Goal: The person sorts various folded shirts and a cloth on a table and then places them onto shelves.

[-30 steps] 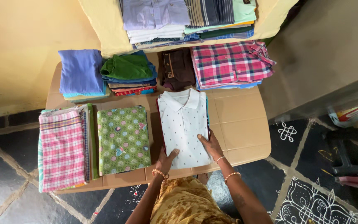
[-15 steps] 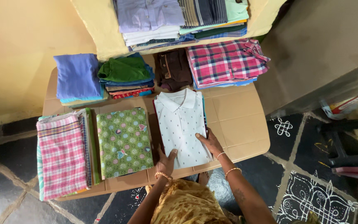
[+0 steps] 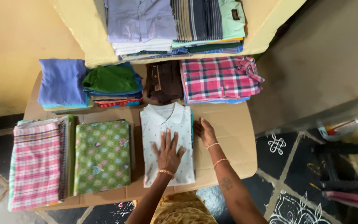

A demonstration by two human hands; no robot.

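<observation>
Both hands have shifted since the earlier frames: the left hand (image 3: 169,152), which gripped the near edge, now lies flat and spread on the middle of the folded white polo shirt (image 3: 167,141), pressing it down, and the right hand (image 3: 204,131) has slid from the near corner up the shirt's right side, fingers straight and open, holding nothing. That looks like smoothing a finished fold rather than lifting it. The shirt lies directly under the left palm on the beige table (image 3: 228,141). Just left of that hand sits one green patterned cloth (image 3: 102,156), and beyond it one stack topped by pink plaid (image 3: 36,164). Past the fingertips, four piles line the far edge: blue (image 3: 62,81), green-topped (image 3: 112,83), dark brown (image 3: 163,81), red plaid (image 3: 219,79). Farther still, a yellow ledge (image 3: 83,33) carries two more shirt stacks (image 3: 175,25).
</observation>
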